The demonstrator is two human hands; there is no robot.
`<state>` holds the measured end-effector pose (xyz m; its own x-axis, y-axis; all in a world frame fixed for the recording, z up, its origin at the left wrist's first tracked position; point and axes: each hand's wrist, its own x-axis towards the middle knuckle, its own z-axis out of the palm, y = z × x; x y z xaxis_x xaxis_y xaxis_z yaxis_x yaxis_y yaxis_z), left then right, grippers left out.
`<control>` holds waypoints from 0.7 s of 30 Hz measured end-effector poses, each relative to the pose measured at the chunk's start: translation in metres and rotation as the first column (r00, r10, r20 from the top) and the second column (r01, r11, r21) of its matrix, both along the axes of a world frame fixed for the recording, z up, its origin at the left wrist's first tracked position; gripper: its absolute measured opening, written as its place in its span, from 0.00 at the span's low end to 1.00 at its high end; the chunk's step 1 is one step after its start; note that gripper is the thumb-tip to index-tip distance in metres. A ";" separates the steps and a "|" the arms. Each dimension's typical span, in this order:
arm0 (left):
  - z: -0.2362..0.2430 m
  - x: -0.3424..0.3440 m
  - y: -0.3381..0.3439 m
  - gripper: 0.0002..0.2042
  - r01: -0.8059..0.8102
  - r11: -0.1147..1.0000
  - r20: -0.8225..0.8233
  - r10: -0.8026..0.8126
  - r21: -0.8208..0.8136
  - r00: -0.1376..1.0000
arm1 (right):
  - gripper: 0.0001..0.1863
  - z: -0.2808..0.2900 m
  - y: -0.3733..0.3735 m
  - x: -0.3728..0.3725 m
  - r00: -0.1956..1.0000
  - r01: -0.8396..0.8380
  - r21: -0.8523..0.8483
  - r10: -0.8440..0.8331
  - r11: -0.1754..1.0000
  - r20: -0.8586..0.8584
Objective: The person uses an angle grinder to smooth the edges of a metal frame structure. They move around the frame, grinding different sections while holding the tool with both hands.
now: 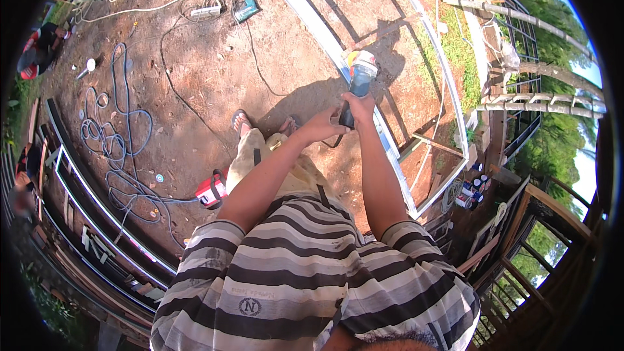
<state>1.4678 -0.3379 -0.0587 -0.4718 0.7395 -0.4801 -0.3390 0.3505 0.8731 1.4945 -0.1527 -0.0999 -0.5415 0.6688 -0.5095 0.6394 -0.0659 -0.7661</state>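
Presently, my right grip [359, 106] clasps the power tool [362, 80]; whether my left grip [319, 126], beside its rear, is closed, I cannot tell.

Here we are, both bare arms [378, 175] stretched forward and converging!
Our left forearm [268, 175] slants inward across the body, and the left hand [320, 126] bends loosely, fingers pointing toward its partner; whether they close fully, we can't tell. Over on the other side, our right forearm [374, 153] runs nearly straight ahead, and the right hand [359, 108] sits slightly farther out, fingers curled into a grip.
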 end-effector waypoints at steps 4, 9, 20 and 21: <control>-0.034 0.010 -0.102 0.34 -0.207 0.966 0.160 0.232 -0.157 0.960 | 0.20 -0.031 0.013 0.005 0.994 -0.104 0.218 0.093 0.970 0.062; -0.134 0.074 -0.279 0.24 -0.620 0.573 -0.185 0.637 -0.535 0.749 | 0.35 -0.023 0.007 -0.003 0.965 -0.211 0.253 0.159 0.944 0.211; -0.175 0.203 -0.417 0.16 -0.456 0.352 -0.003 0.789 -0.817 0.615 | 0.37 -0.013 -0.001 -0.018 0.954 -0.174 0.240 0.104 0.955 0.280; -0.202 0.214 -0.434 0.17 -0.479 0.370 -0.080 0.720 -0.796 0.689 | 0.37 -0.016 0.003 -0.014 0.957 -0.157 0.220 0.093 0.963 0.275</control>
<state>1.6823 -0.7714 -0.2608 -0.4184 -0.3482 -0.8389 -0.8761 0.3985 0.2715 1.4801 -0.1501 -0.1157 -0.4989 0.7225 -0.4786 0.8093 0.1907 -0.5556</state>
